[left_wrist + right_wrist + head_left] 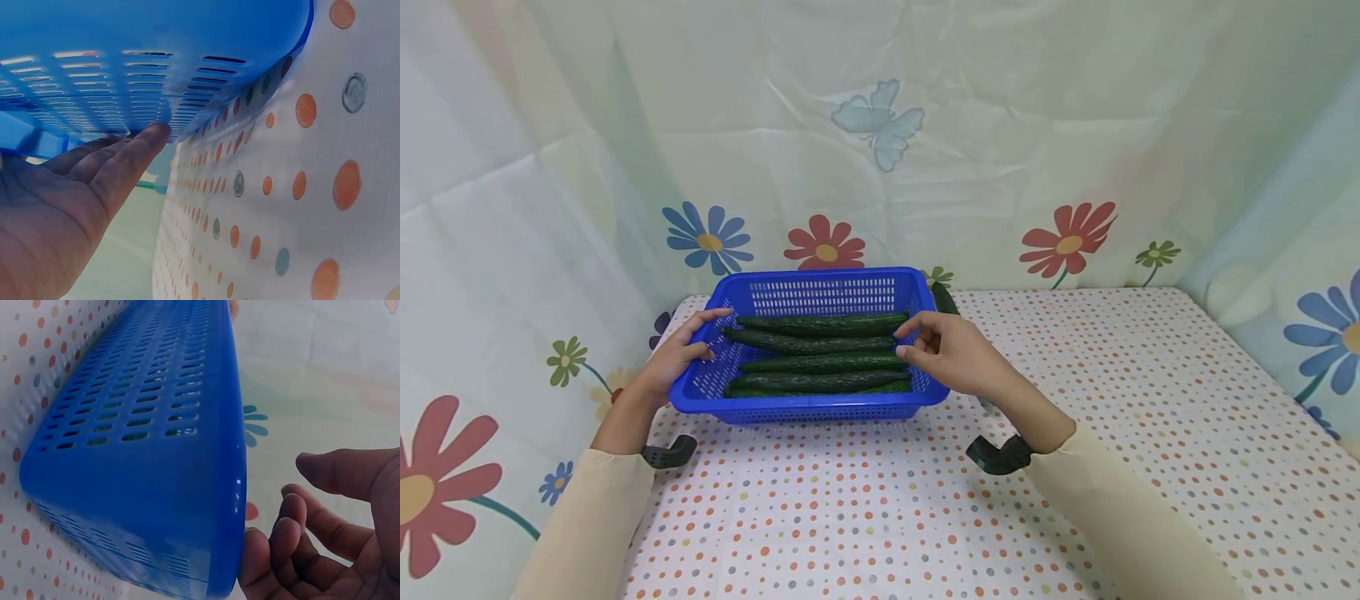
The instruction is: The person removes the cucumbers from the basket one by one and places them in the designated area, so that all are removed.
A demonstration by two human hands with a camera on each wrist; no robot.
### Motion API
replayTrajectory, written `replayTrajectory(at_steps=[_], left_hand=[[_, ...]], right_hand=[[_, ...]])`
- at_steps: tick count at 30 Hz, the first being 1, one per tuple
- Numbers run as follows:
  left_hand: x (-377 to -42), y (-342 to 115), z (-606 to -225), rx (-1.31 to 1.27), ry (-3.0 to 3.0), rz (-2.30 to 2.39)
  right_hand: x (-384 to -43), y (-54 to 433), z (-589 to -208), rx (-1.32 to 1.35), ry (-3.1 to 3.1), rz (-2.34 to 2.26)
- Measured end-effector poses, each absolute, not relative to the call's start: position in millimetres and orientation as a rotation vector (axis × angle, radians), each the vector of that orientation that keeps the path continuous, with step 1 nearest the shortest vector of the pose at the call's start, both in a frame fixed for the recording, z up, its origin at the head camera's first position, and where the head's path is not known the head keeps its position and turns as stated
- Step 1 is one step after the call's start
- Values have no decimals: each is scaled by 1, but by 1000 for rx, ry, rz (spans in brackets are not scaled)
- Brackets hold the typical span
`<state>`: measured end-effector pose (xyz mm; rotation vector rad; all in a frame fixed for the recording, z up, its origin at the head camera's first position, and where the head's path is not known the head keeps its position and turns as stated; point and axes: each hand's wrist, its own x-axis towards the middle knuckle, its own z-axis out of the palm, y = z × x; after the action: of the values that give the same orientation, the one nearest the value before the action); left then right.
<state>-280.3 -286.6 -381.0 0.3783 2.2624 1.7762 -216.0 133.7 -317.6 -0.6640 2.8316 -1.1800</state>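
The head camera looks forward and down over the table (820, 517), taking in the left hand (676, 357), right hand (955, 352) and basket (812, 405). Both wrist views share that basket, facing its outer walls from close by, rolled so the table stands upright at one side.

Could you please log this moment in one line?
left hand: at left end of blue basket; right hand: at right end, holding nothing; cucumbers: inside; another cucumber: outside

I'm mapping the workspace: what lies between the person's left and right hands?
Much of the blue basket, with cucumbers lying in it, sits between the left hand and right hand; the head view shows this.
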Motion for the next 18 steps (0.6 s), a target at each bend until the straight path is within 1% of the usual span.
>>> replayTrajectory(at_steps=[6,11,18], left_hand=[[-282,-287,-382,375,2251,1779],[-283,-289,-383,370,2260,1782],[-284,-287,-383,366,2243,1791]], right_hand=[[-234,130,-305,-714,2840,-1039],[-257,128,-295,-820,2827,-875],[-291,131,-308,-985,2784,-710]])
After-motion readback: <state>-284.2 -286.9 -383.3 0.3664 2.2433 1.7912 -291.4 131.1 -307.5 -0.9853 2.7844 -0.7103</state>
